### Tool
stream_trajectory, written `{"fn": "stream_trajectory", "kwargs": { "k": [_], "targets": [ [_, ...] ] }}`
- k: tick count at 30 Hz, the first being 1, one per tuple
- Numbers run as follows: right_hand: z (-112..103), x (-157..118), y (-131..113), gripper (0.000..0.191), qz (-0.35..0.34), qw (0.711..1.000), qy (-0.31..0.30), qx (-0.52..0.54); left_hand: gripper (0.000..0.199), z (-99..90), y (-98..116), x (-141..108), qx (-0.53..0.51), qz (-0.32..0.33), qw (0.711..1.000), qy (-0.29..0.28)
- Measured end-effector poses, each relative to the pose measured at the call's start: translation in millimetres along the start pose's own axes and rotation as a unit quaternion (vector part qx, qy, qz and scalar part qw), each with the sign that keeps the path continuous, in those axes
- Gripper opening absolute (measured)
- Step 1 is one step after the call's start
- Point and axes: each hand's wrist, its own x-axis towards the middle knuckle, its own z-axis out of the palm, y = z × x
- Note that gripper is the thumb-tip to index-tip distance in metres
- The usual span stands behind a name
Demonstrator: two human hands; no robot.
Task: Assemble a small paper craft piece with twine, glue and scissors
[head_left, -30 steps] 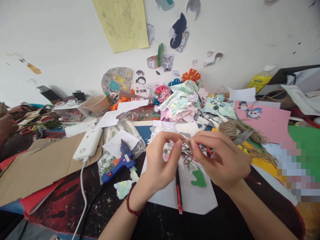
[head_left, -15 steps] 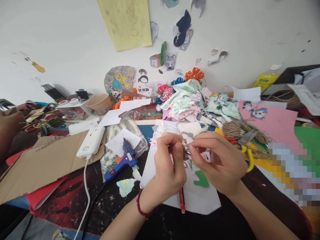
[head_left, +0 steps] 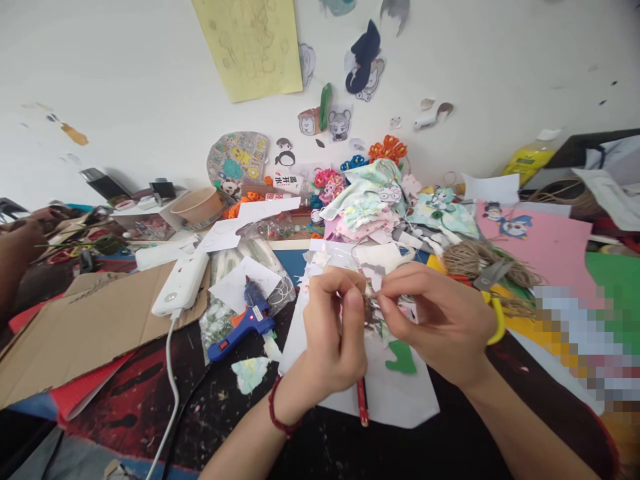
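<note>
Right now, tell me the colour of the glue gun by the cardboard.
The hot glue gun is blue with an orange part; it shows best in the head view, the only view.

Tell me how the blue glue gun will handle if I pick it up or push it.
The blue hot glue gun is likely light for its size, since its body looks like moulded plastic. Its bulky, uneven shape should stop it rolling far. Resting on a clear plastic bag, it might slide or shift a little if pushed.
</note>
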Motion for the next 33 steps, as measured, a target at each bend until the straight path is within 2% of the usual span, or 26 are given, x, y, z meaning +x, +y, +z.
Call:
{"fn": "stream_trajectory", "kwargs": {
  "k": [7,10,13,20,26,30,33],
  "targets": [
    [-2.0,2.8,3.1,0.016,0.022,0.999,-0.018,0.015,0.007,-0.1,-1.3,1.3,0.017,-0.009,1.000,0.005],
    [-3.7,3.4,8.2,0.013,0.028,0.999,-0.021,0.011,0.008,-1.4,-3.2,2.4,0.011,-0.039,0.999,0.001],
    [-5.3,4.0,11.7,0.018,0.035,0.999,-0.032,0.001,0.011,-2.6,-4.1,3.1,-0.005,-0.069,0.998,-0.001],
    [-7.4,6.0,11.1,0.017,-0.033,0.997,-0.026,-0.059,0.011,-5.1,-2.8,4.2,-0.039,-0.141,0.989,-0.024],
    [-9.3,8.7,8.7,0.014,-0.049,0.991,-0.034,-0.116,0.016,-9.1,-3.3,9.5,-0.055,-0.183,0.981,-0.034],
    [-11.3,8.9,8.0,0.014,-0.036,0.993,-0.054,-0.099,0.014,-10.9,-1.7,10.4,-0.046,-0.171,0.983,-0.039],
    [-13.3,7.8,8.3,0.014,0.000,0.995,-0.073,-0.066,0.014,-11.4,0.7,10.2,-0.025,-0.177,0.983,-0.037]
  ]
}}
